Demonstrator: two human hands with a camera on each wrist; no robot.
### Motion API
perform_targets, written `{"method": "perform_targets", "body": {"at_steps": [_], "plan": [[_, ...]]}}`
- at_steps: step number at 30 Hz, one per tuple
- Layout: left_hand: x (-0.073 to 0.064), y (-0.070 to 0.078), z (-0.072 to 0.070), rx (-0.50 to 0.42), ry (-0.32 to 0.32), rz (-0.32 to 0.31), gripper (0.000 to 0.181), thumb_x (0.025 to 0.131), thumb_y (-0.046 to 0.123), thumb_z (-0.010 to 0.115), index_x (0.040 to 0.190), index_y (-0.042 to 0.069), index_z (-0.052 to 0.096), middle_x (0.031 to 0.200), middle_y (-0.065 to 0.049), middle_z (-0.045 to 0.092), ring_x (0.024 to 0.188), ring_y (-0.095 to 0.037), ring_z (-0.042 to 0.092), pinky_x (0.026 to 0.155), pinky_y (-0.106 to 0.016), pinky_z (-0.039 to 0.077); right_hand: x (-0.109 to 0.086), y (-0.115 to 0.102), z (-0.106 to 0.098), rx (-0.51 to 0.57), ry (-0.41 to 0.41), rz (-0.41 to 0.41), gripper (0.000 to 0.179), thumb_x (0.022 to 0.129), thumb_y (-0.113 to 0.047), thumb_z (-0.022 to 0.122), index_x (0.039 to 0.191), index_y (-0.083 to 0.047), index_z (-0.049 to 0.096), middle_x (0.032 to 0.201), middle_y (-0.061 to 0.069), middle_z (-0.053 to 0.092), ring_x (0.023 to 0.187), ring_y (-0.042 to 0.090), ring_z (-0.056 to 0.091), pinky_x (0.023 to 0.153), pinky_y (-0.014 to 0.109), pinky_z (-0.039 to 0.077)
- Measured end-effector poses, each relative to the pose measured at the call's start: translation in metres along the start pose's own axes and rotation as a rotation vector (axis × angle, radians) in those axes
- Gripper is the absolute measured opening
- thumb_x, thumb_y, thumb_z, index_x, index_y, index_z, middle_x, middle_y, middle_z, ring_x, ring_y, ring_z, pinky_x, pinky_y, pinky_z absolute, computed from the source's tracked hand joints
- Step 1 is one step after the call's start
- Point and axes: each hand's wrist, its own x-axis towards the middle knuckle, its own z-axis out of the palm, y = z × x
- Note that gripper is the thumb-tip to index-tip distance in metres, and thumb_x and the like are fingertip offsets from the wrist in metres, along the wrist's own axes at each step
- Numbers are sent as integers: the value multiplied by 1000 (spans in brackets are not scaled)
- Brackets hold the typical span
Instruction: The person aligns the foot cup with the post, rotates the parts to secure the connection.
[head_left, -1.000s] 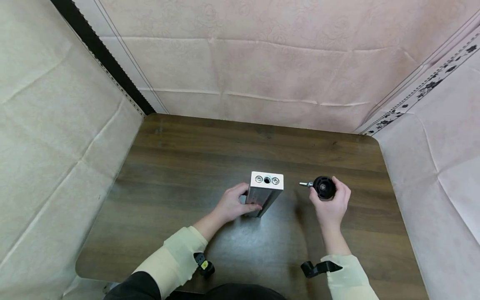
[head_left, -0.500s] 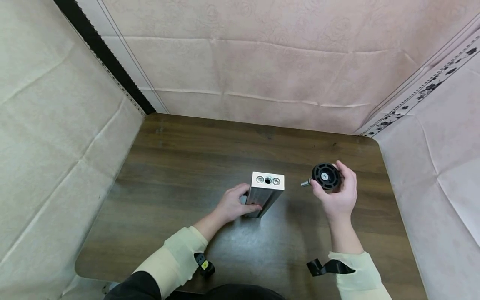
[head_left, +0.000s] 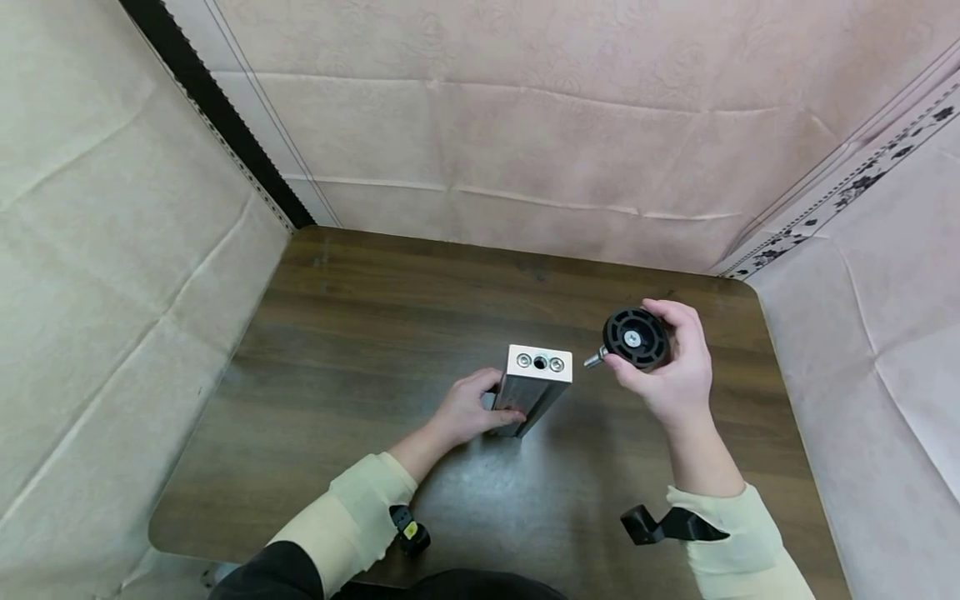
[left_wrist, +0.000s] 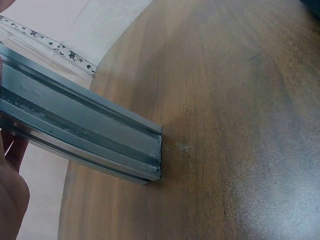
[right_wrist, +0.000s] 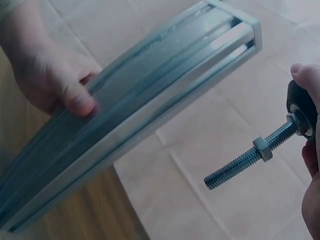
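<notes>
My left hand (head_left: pixel 468 408) grips an aluminium profile (head_left: pixel 528 393) low on its side, thumb across the near face. The profile stands on the table, its lower end showing in the left wrist view. Its top end plate (head_left: pixel 540 352) has two screw heads with a dark hole between them. To the right, my right hand (head_left: pixel 681 379) holds a levelling foot by its round black base (head_left: pixel 636 337), thumb and fingers around the rim. The foot's threaded stud (right_wrist: pixel 232 169) carries a hex nut (right_wrist: pixel 262 149) and points toward the profile's top, apart from it.
A brown wood-grain table (head_left: pixel 375 308) lies under both hands. Pale cloth (head_left: pixel 487 142) hangs behind it and on both sides. Each forearm wears a black strapped mount, such as the right mount (head_left: pixel 667 527).
My right hand has raised the levelling foot, turned its base more toward the head camera and brought the stud left, closer to the profile. My left hand and the profile stay put.
</notes>
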Motion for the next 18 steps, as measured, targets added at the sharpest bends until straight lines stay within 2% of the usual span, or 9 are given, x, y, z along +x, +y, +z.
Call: {"method": "perform_targets", "body": {"at_steps": [3, 9, 16, 18], "plan": [[0, 1, 0, 3, 4, 8, 35, 69, 25, 84, 92, 11, 62, 96, 0, 65, 91, -16, 61, 78, -32, 50, 6, -7, 3, 1, -22, -22, 86, 62, -47, 82, 109, 18, 51, 110, 0, 52, 98, 12, 52, 87, 20, 41], [-1, 1, 0, 9, 2, 10, 35, 69, 24, 84, 93, 11, 62, 96, 0, 65, 91, -16, 61, 77, -32, 50, 21, -23, 6, 25, -114, -44, 84, 64, -46, 81, 108, 18, 50, 109, -2, 51, 94, 11, 52, 84, 19, 42], [0, 0, 1, 2, 1, 14, 36, 69, 23, 84, 95, 11, 63, 98, 0, 65, 92, -16, 61, 77, -32, 50, 35, -38, 10, 172, -160, -63, 83, 63, -37, 85, 107, 22, 46, 108, 3, 50, 91, 14, 51, 80, 19, 43], [0, 0, 1, -4, 4, 22, 37, 69, 23, 84, 96, 11, 63, 99, -1, 66, 92, -16, 61, 77, -31, 50, 37, -42, 11, 183, -154, -71, 83, 63, -37, 85, 106, 22, 46, 108, 3, 49, 91, 14, 50, 80, 19, 42]]}}
